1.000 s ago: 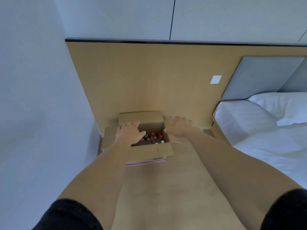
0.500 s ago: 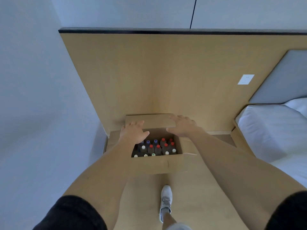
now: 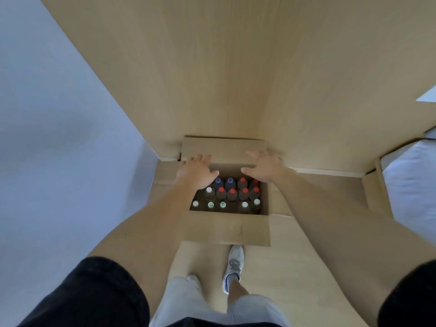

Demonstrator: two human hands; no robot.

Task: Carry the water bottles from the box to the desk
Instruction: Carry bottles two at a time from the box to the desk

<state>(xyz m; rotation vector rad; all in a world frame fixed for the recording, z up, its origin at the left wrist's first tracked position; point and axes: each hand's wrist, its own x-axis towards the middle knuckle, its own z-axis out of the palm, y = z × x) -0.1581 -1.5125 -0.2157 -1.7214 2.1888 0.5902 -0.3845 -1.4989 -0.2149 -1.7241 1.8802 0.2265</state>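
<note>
Bottles (image 3: 230, 195), upright, caps up, stood in open box (image 3: 226, 228) on floor; left hand (image 3: 197, 172) nearer, at their 10 o'clock, right hand (image 3: 265, 167) at 2, both spread, holding nothing.

The box (image 3: 226, 228) in front of me is plain brown corrugated cardboard, matt and a little fibrous, its flaps showing soft creases. Inside it the bottles (image 3: 232, 197) look like clear, slightly glossy plastic over dark contents, topped with smooth plastic caps in red, white, blue and green-marked white. The floor (image 3: 295, 267) is pale wood-look laminate with a faint grain and a dull sheen, and the wall panel (image 3: 224, 67) behind the box has the same light wood finish, smooth and matt. The side wall (image 3: 47, 138) is flat painted plaster. My sleeves (image 3: 94, 296) are dark matt cloth, my shoe (image 3: 233, 263) white fabric with grey laces, and the bedding (image 3: 415, 185) is white woven cotton.
</note>
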